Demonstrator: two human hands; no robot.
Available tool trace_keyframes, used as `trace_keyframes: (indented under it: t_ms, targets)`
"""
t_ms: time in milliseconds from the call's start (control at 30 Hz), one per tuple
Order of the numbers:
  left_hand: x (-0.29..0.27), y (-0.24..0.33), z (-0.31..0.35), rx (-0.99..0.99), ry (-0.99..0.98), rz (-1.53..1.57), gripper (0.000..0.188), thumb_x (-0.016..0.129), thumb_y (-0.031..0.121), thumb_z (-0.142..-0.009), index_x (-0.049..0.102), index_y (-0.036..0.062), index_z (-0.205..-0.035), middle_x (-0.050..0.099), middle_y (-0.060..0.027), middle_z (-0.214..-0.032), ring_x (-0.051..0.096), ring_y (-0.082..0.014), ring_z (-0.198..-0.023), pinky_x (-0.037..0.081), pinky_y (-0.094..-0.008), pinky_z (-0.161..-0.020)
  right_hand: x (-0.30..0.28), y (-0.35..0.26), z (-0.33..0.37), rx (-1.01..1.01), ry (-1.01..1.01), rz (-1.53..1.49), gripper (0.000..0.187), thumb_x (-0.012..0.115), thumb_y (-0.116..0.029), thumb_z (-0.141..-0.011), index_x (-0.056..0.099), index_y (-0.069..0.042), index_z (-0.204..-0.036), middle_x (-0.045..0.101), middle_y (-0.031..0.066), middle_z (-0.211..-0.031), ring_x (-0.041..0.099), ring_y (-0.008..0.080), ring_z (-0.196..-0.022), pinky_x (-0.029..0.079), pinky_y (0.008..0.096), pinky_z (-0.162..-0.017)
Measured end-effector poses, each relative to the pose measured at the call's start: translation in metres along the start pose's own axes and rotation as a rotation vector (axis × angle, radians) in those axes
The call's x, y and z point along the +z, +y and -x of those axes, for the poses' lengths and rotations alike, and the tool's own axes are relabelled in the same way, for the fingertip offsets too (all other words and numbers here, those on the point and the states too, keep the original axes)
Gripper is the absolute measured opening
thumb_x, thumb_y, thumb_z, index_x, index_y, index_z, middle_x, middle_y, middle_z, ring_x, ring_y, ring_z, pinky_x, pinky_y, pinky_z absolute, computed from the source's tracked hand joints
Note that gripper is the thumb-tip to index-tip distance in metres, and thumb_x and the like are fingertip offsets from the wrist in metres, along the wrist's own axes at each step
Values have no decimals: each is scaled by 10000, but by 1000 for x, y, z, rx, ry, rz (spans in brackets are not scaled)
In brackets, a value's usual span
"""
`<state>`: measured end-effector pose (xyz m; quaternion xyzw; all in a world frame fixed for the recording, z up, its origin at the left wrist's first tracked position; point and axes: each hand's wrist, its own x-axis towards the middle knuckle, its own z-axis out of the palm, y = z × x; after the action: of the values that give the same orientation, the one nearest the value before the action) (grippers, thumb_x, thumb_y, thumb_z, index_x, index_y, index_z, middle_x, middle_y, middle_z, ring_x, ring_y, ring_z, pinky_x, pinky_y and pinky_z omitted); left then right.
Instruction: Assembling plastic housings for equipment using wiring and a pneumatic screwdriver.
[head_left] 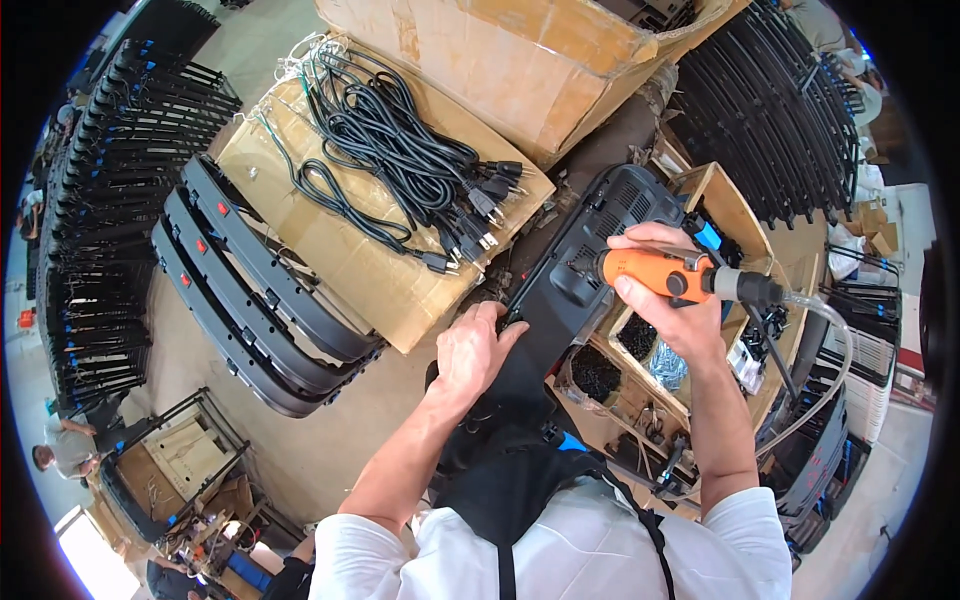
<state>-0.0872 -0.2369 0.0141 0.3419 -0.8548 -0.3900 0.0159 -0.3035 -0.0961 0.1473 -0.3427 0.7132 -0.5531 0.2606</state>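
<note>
A long black plastic housing (545,325) with vent slots at its far end lies in front of me. My left hand (470,350) grips its left edge, fingers curled over the side and thumb toward the top. In my right hand (670,310) is an orange air screwdriver (650,273), held over the right side of the housing with its bit end pointing left. A clear air hose (848,345) runs from the back of the tool, curving down on the right. Whether the bit touches the housing, I cannot tell.
Black power cords (410,160) lie bundled on a cardboard sheet (270,150), beside a large carton (480,65). Curved black covers (240,310) with red switches stand at left. Wooden bins (690,400) hold screws and small parts at right. Racks of black frames (100,230) stand farther out.
</note>
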Motion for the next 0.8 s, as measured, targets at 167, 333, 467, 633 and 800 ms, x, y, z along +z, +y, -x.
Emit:
trace_keyframes:
  t_ms: [167,333,467,633,800]
  targets:
    - [12,-11,-4,67,41,25,400,775,417,-928,715,42,-1054,751,-173,-971,727,-373,-928,562,-466,-814,3,17,-1,-4,28,41,477,814,2,-877,621,-11,-1313,714,125,-1247,691,210,-1181,546,365,-1059]
    - [13,-13,-6,1,5,107,346,761,368,-936,720,39,-1035,740,-172,-951,723,-376,-910,560,-471,-810,9,23,-5,46,70,41,482,819,-15,-873,617,-4,-1311,723,131,-1247,691,210,-1171,544,370,-1055]
    - [21,-17,-6,-2,28,154,339,769,359,-925,721,36,-1020,726,-162,-909,714,-364,-871,557,-461,-798,13,26,-10,35,79,68,496,818,-20,-872,607,12,-1320,733,148,-1250,698,221,-1162,547,370,-1047]
    - [27,-21,-3,-10,58,213,331,787,345,-910,718,35,-1005,694,-138,-863,690,-328,-819,550,-437,-766,14,26,-10,48,91,65,489,814,-17,-875,608,14,-1317,732,158,-1247,699,233,-1166,553,376,-1044]
    - [27,-24,-7,18,53,200,321,795,336,-904,716,39,-994,685,-139,-849,689,-329,-817,550,-441,-754,15,26,-10,50,113,46,476,828,-18,-867,625,-9,-1298,726,125,-1228,701,208,-1155,564,362,-1027]
